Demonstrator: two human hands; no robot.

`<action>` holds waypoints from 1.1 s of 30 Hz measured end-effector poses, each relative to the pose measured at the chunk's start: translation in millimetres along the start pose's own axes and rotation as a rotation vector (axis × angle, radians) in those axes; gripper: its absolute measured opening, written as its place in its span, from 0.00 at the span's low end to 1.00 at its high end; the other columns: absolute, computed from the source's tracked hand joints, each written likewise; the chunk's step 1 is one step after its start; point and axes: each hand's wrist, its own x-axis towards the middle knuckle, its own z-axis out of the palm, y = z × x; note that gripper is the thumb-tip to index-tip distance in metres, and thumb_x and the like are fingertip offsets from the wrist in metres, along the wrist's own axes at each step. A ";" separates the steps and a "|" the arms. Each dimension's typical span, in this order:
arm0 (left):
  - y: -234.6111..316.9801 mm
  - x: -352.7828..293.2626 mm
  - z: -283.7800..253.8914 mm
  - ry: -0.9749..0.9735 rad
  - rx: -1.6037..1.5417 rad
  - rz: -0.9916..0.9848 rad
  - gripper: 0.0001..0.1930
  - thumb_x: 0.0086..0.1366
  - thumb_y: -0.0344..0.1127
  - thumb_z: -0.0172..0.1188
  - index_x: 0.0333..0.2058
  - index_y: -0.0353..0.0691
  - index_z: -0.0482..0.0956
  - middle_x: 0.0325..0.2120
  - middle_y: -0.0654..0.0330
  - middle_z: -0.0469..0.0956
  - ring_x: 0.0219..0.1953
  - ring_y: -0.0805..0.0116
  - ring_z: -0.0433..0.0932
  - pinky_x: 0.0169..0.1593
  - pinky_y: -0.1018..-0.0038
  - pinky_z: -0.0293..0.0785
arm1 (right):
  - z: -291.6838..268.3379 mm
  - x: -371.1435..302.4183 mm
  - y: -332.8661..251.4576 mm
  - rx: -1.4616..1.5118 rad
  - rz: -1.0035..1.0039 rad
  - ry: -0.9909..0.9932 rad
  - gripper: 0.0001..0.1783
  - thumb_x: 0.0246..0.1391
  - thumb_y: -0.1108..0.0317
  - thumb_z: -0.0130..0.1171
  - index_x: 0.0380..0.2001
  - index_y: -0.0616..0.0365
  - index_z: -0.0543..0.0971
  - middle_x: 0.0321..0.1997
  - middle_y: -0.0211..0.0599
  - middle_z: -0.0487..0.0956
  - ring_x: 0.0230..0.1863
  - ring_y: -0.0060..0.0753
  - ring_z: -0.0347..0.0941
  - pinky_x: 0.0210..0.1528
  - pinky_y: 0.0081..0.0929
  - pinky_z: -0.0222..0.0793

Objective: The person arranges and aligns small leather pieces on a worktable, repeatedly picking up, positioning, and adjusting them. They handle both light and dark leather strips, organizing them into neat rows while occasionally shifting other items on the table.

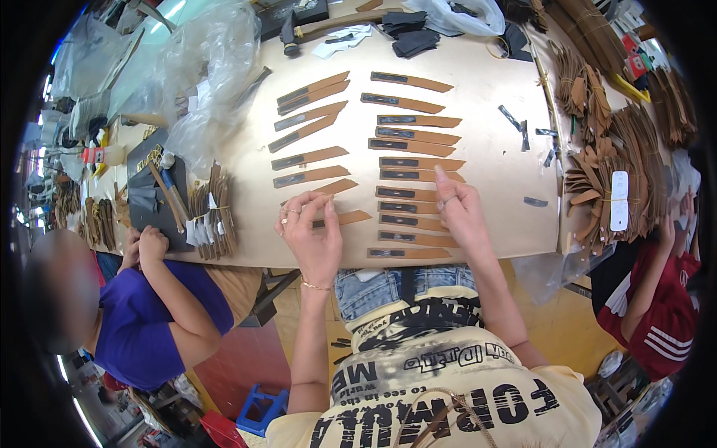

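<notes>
We judge the step calls for setting each brown leather strip square in its column on the pale worktable point(493, 149), dark patch facing up, spacing even. Our left hand point(312, 233), at the table's near edge, pinches one strip point(345, 218) between curled fingertips. Our right hand point(457, 209), palm down and mostly open, presses a forefinger on the right column of strips point(414, 163), holding nothing.
</notes>
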 end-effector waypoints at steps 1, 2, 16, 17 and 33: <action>2.3 0.1 -1.0 0.014 -0.020 -0.006 0.04 0.60 0.30 0.62 0.35 0.43 0.83 0.39 0.64 0.79 0.48 0.60 0.74 0.57 0.63 0.58 | 0.2 0.4 0.7 0.008 -0.024 -0.006 0.30 0.69 0.48 0.49 0.14 0.51 0.65 0.14 0.16 0.59 0.17 0.11 0.49 0.18 0.19 0.45; 5.9 -0.5 -1.7 0.024 -0.042 -0.011 0.05 0.60 0.30 0.62 0.35 0.43 0.83 0.39 0.63 0.78 0.48 0.60 0.74 0.57 0.64 0.58 | 0.5 0.7 1.6 0.015 -0.044 -0.007 0.29 0.69 0.47 0.49 0.15 0.51 0.65 0.13 0.15 0.58 0.15 0.09 0.48 0.16 0.18 0.43; 64.2 -49.3 40.6 -0.465 0.594 0.736 0.06 0.65 0.31 0.51 0.38 0.38 0.72 0.57 0.42 0.72 0.64 0.51 0.68 0.67 0.58 0.59 | 0.7 1.2 2.6 0.022 -0.051 -0.038 0.27 0.69 0.47 0.48 0.17 0.50 0.66 0.15 0.15 0.60 0.15 0.08 0.49 0.16 0.16 0.44; 66.8 -48.2 39.2 -0.468 0.655 0.766 0.06 0.64 0.32 0.51 0.38 0.38 0.72 0.57 0.41 0.73 0.65 0.51 0.67 0.67 0.58 0.59 | 0.0 1.4 1.6 0.020 -0.038 -0.048 0.27 0.69 0.47 0.48 0.18 0.50 0.66 0.15 0.15 0.59 0.15 0.08 0.49 0.17 0.16 0.44; 81.1 -6.9 -6.3 -0.105 -0.288 0.268 0.04 0.60 0.31 0.64 0.35 0.45 0.83 0.61 0.51 0.69 0.64 0.48 0.65 0.64 0.57 0.56 | -13.3 -24.1 -29.5 0.378 0.007 -0.472 0.26 0.71 0.44 0.41 0.28 0.54 0.72 0.21 0.20 0.65 0.20 0.12 0.52 0.22 0.15 0.49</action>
